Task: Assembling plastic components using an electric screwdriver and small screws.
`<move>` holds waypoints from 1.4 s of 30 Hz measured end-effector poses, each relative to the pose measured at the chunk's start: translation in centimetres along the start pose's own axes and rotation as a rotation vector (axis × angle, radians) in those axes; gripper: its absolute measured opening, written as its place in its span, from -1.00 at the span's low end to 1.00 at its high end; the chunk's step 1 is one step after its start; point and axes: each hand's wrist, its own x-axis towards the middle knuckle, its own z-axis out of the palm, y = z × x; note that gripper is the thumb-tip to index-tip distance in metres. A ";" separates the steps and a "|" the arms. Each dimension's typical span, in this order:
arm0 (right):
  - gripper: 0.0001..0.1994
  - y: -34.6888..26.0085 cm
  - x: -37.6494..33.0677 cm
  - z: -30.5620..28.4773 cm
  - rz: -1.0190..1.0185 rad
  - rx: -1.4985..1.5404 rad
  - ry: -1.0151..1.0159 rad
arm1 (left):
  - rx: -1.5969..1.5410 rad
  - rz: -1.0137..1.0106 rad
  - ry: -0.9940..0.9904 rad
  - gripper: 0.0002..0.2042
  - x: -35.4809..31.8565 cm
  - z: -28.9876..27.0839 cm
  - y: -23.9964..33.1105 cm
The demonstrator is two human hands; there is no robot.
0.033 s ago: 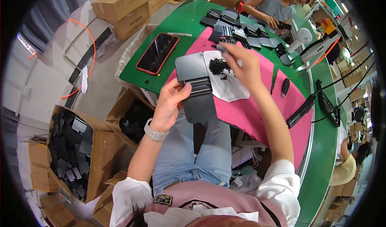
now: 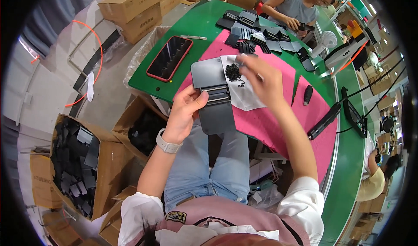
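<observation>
My left hand point(image 2: 188, 111) grips a dark grey hinged plate point(image 2: 216, 116), thumb pressed near its middle. Two flat panels join at a ridged central band with thin metallic rods. The plate hangs over my lap at the table's edge. My right hand point(image 2: 264, 80) hovers over a white cloth point(image 2: 247, 99), slightly blurred, with fingers bent and apart from the thumb; nothing shows between them. Beside its fingertips lies a heap of tiny black pieces point(image 2: 233, 72), with a few loose ones nearer me. The cloth rests on a pink mat point(image 2: 278, 124).
A red-edged phone point(image 2: 170, 58) lies on the green table point(image 2: 200, 17). Several dark hinged plates point(image 2: 272, 39) sit at the back. A black-handled tool point(image 2: 307, 95) and a black electric screwdriver point(image 2: 324, 122) lie right. Boxes of dark parts point(image 2: 102, 172) stand left. A co-worker point(image 2: 300, 11) sits opposite.
My right hand has shifted slightly from beside the dark ridged parts toward the heap of tiny black pieces. My left hand and the hinged plate stay almost still.
</observation>
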 end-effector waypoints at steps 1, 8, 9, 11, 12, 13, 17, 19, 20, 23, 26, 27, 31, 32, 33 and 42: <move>-0.64 -1.7 -1.1 -0.4 -0.090 0.021 -0.030 | -0.024 -0.048 -0.016 -0.65 0.1 0.3 -0.2; -0.54 -5.3 -4.9 -2.4 -0.165 -0.229 -0.235 | 0.010 -0.077 -0.055 -0.63 0.6 2.6 -2.3; -0.54 -5.3 -5.1 -2.6 -0.164 -0.229 -0.235 | -0.002 -0.058 -0.071 -0.63 0.5 2.7 -2.5; -0.56 -5.2 -5.5 -2.8 -0.119 -0.117 -0.180 | -0.025 -0.128 -0.098 -0.62 0.3 2.7 -2.7; -0.56 -5.1 -5.6 -2.8 -0.094 -0.122 -0.190 | -0.023 -0.129 -0.094 -0.62 0.3 2.8 -2.9; -0.58 -5.0 -5.8 -2.9 -0.100 -0.111 -0.155 | -0.020 -0.133 -0.120 -0.62 0.3 2.7 -3.0; -0.64 -5.0 -6.5 -3.1 -0.074 -0.031 -0.173 | 0.103 -0.193 -0.139 -0.62 0.3 3.1 -3.3; -0.64 -5.2 -7.1 -3.3 -0.038 -0.001 -0.163 | 0.126 -0.148 -0.202 -0.63 0.3 3.7 -3.3; -0.65 -5.2 -7.5 -3.5 -0.011 0.019 -0.176 | 0.201 -0.193 -0.188 -0.64 0.3 4.1 -3.3; -0.64 -5.2 -8.8 -4.7 0.012 -0.025 -0.124 | 0.399 -0.185 -0.272 -0.65 1.2 5.1 -2.7; -0.68 -4.1 -9.8 -6.6 0.098 -0.133 -0.052 | 1.233 0.432 0.002 -0.67 4.0 5.9 -2.7; -0.70 -3.5 -9.9 -7.3 0.166 -0.132 -0.069 | 1.353 0.595 0.052 -0.69 5.9 5.9 -2.6; -0.75 -2.0 -10.8 -9.6 0.337 -0.161 -0.139 | 1.843 0.564 0.017 -0.79 10.9 5.6 -3.2; -0.75 -1.8 -11.0 -10.2 0.308 -0.214 -0.161 | 1.830 0.635 0.025 -0.79 11.5 5.6 -3.5; -0.75 -1.5 -11.2 -11.1 0.342 -0.271 -0.119 | 1.815 0.639 0.018 -0.82 12.0 5.6 -3.7; -0.53 3.7 -15.3 -20.4 1.072 -1.428 0.187 | 1.561 0.744 0.052 -0.94 12.4 6.1 -4.3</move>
